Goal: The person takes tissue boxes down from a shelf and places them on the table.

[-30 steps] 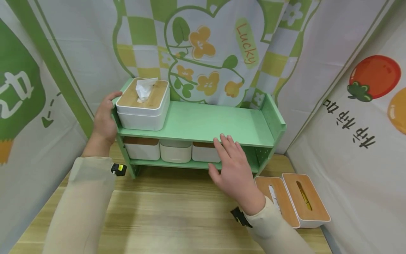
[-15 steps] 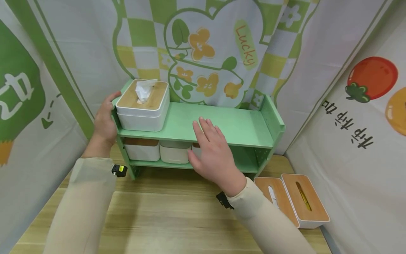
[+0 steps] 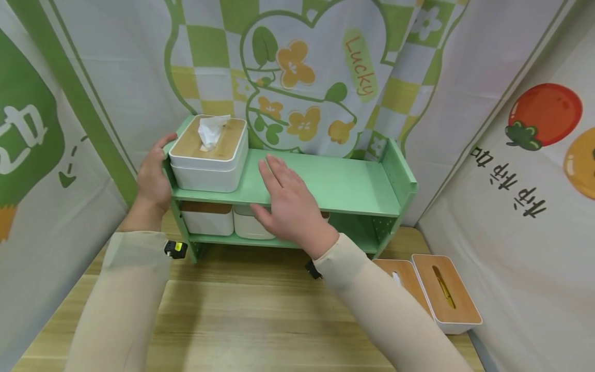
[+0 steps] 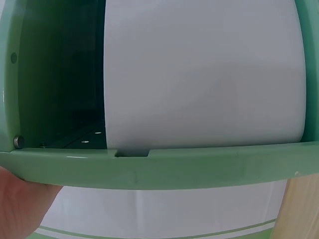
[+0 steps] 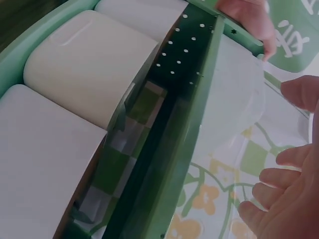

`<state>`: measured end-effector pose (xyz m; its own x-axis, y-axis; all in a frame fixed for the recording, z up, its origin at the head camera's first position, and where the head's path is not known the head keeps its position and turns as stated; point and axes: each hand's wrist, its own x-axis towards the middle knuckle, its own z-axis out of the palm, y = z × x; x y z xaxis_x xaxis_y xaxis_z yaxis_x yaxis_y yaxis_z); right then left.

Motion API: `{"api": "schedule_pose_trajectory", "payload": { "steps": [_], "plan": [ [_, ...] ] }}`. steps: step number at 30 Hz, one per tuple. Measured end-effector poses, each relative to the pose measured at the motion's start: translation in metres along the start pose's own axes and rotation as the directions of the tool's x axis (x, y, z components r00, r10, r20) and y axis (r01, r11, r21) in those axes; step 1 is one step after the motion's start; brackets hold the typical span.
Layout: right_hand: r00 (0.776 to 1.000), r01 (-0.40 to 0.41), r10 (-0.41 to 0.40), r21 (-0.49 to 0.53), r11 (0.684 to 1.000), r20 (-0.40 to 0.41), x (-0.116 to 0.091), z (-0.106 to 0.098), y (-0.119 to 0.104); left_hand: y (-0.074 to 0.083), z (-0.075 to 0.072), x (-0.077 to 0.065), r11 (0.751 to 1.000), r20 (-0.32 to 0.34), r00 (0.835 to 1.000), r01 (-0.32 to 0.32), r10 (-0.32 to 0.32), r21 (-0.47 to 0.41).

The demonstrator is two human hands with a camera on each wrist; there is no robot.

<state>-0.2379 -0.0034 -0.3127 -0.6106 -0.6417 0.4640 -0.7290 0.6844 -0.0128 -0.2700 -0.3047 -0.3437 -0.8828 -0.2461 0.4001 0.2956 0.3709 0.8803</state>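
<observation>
A green two-tier shelf (image 3: pixel 344 178) stands on the wooden table. My left hand (image 3: pixel 153 173) grips its left side panel from outside, fingers over the edge; the right wrist view shows those fingers (image 5: pixel 269 47) hooked over the panel. On the upper board, at the left end, sits a white tissue box (image 3: pixel 206 175) with a wooden lid and a tissue sticking out. My right hand (image 3: pixel 293 204) hovers in front of the upper board, right of that box, fingers extended and holding nothing. Behind and below it, the lower tier holds a white box (image 3: pixel 208 222) and a cream box (image 3: pixel 251 227); a third is mostly hidden.
Two wooden-topped boxes lie on the table at right: one with a yellow slot (image 3: pixel 457 289), the other (image 3: pixel 403 279) partly covered by my right sleeve. A printed curtain (image 3: pixel 302 77) hangs close behind the shelf, and fabric walls flank both sides.
My right hand has moved left and a little up along the shelf front, from its right half toward the tissue box. The left hand has stayed on the side panel.
</observation>
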Motion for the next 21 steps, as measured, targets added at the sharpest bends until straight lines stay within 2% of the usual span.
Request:
{"api": "schedule_pose_trajectory", "payload": {
  "steps": [5,13,16,21],
  "plan": [
    [0.996,0.020,-0.017,-0.031,0.999,0.089,0.021,0.001,-0.007,0.000,0.001,0.001,1.000,-0.003,1.000,0.008,-0.008,-0.016],
    [0.976,0.124,-0.093,-0.156,0.980,0.196,0.057,0.004,-0.026,-0.005,0.000,0.002,0.998,-0.006,1.000,0.019,-0.019,-0.054],
    [0.968,0.143,-0.099,-0.183,0.973,0.232,0.064,0.008,-0.028,-0.005,0.001,0.002,0.998,-0.004,1.000,0.023,-0.023,-0.060],
    [0.967,0.149,-0.100,-0.203,0.968,0.233,0.066,0.011,-0.029,-0.002,0.001,0.002,0.997,0.004,1.000,0.015,-0.015,-0.070]
  ]
}}
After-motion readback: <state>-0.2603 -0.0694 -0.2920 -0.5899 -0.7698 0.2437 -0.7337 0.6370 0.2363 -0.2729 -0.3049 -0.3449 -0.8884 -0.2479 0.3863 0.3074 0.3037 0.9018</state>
